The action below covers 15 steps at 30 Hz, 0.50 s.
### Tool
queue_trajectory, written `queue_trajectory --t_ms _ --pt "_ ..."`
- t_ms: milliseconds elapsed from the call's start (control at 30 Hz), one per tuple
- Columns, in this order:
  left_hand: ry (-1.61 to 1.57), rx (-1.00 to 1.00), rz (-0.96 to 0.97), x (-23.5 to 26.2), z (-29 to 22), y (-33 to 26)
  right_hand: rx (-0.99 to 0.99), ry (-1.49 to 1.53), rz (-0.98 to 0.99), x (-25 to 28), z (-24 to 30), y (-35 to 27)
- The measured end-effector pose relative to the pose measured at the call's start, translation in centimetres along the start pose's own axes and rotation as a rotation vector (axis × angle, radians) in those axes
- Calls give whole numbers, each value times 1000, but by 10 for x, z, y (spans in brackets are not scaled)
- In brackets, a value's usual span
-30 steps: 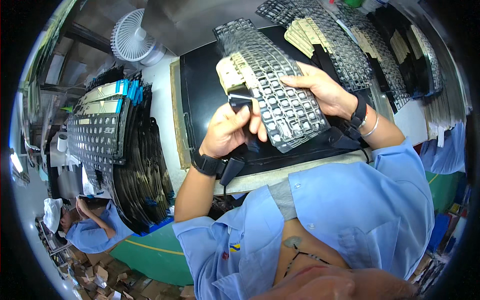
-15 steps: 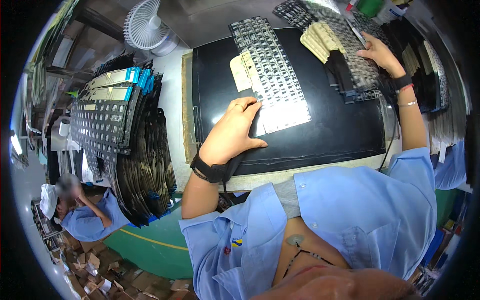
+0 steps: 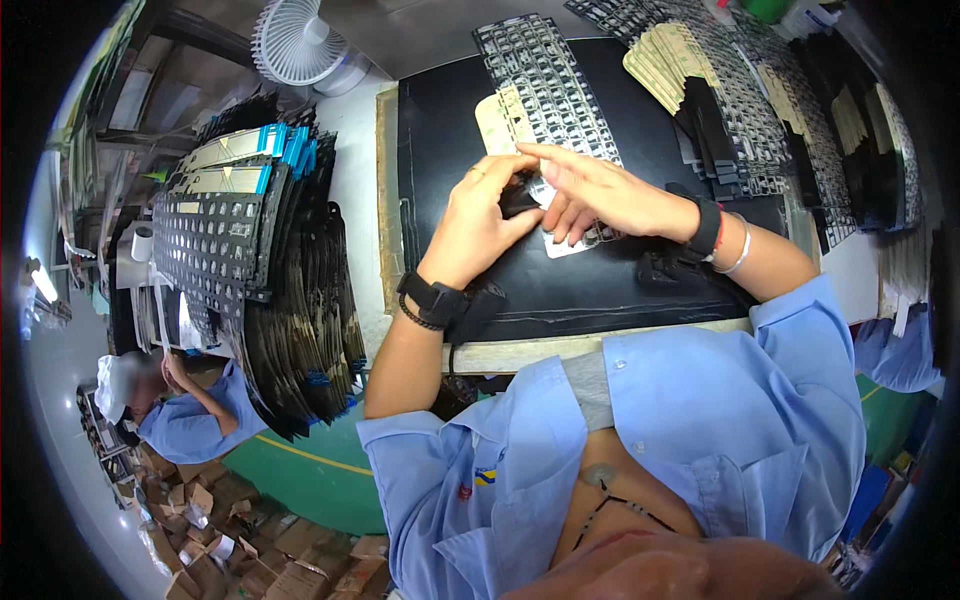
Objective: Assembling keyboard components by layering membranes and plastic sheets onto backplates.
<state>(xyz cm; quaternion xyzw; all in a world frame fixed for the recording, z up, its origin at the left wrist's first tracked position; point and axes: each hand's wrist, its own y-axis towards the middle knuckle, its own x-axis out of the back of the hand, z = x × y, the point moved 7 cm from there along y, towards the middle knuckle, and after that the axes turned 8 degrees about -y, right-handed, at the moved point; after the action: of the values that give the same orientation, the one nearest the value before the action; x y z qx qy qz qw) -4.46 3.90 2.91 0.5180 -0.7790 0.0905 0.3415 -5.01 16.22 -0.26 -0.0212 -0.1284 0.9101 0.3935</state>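
A long sheet [image 3: 545, 90] with rows of key-shaped cutouts lies on the black work mat, a cream patch [image 3: 497, 120] beside its left edge. My left hand [image 3: 475, 225] is at the sheet's near left part, its fingers bent and the thumb apart from them. From the right, my right hand [image 3: 630, 198] reaches over the same part, its fingertips close to the left ones. Some of its fingers are curled down; what they hold, if anything, is hidden. Between the hands shows a small bright, shiny patch. The sheet's near end [image 3: 568, 245] sticks out below the right hand.
Overlapping cutout sheets with cream pieces [image 3: 665, 70] lie at the right of the mat [image 3: 440, 120]. A tall stack of dark sheets [image 3: 225, 235] stands at the left, near a white fan [image 3: 300, 45]. Another person [image 3: 195, 410] is at the lower left, above cardboard boxes [image 3: 290, 570].
My right hand has left the sheets at the right and come over to my left hand. The left hand stays at the sheet's near left part, its fingers more bent.
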Motion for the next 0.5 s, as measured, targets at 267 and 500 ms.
queue_trajectory --t_ms 267,500 --pt "-661 125 137 -10 5 -16 65 151 6 -3 -19 18" --pt "-752 250 -295 8 38 -14 122 191 -24 2 -12 18"
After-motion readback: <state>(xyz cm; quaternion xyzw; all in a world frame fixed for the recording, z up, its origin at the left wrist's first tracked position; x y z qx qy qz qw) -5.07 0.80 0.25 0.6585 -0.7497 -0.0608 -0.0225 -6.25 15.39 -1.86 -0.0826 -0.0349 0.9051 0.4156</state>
